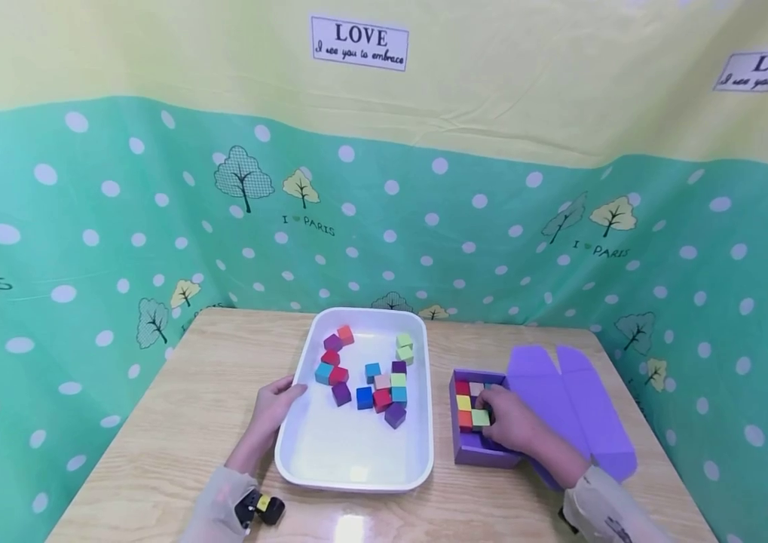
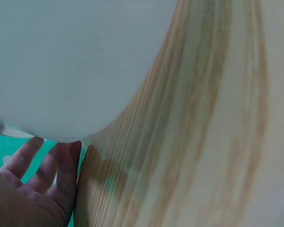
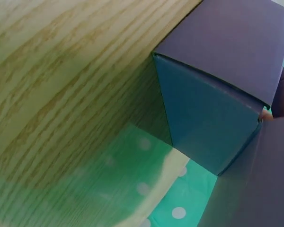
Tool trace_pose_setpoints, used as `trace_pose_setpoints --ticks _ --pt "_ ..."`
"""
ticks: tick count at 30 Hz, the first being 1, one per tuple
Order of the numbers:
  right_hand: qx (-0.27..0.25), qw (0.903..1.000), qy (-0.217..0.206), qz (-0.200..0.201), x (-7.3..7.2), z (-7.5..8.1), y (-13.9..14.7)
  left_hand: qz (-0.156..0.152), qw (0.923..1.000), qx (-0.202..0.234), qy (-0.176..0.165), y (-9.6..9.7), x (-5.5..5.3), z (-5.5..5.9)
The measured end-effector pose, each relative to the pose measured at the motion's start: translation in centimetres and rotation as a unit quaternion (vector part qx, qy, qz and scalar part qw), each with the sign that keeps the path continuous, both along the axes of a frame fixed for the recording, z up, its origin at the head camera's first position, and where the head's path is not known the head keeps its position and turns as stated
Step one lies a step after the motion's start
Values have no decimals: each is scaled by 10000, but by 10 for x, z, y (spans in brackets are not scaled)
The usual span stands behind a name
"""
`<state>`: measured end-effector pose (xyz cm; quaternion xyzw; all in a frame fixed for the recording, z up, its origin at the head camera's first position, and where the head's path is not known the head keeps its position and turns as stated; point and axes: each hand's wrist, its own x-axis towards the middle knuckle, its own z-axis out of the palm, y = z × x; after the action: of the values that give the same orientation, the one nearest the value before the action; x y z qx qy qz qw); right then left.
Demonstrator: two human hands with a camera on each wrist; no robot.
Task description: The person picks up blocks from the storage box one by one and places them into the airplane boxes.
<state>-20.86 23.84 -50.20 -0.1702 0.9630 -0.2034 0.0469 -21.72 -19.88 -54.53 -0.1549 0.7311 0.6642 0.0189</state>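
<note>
My left hand (image 1: 273, 407) holds the left rim of a white tray (image 1: 329, 467); its fingers (image 2: 61, 170) show against the tray's outer wall in the left wrist view. Loose coloured cubes lie in the tray, among them a blue cube (image 1: 365, 398), a red cube (image 1: 381, 400) and a purple cube (image 1: 395, 415). Over to the right, my right hand (image 1: 512, 421) reaches into an open purple box (image 1: 485, 456), fingers curled at a light green cube (image 1: 481, 419). Beside that sit a yellow cube (image 1: 464, 403) and an orange-red cube (image 1: 465, 421). The hand hides the box's right part.
The box's purple lid (image 1: 570, 407) lies folded open to the right on the wooden table (image 1: 221, 377). A green dotted cloth (image 1: 384, 196) hangs behind and around the table. A black wrist camera (image 1: 268, 510) is strapped by my left sleeve.
</note>
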Motion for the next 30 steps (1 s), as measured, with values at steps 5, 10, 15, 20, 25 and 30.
trace_pose_setpoints --ticks 5,10,15,20,25,30 --pt "163 9994 307 -2 -1 -5 -2 10 10000 3 25 -1 1 0" --pt "252 9988 402 -70 1 -7 -3 -10 10000 16 17 -2 2 -2" --pt "288 9983 499 -82 2 -10 -4 -47 10000 -19 14 -3 2 -4" --pt "270 9987 409 -145 3 -12 -3 -35 10000 -55 10 -1 2 -7" --pt "89 9989 456 19 5 -4 -1 -7 10000 -36 20 0 2 -6" --pt "-287 9987 410 110 11 25 -9 64 10000 -69 17 1 0 -4"
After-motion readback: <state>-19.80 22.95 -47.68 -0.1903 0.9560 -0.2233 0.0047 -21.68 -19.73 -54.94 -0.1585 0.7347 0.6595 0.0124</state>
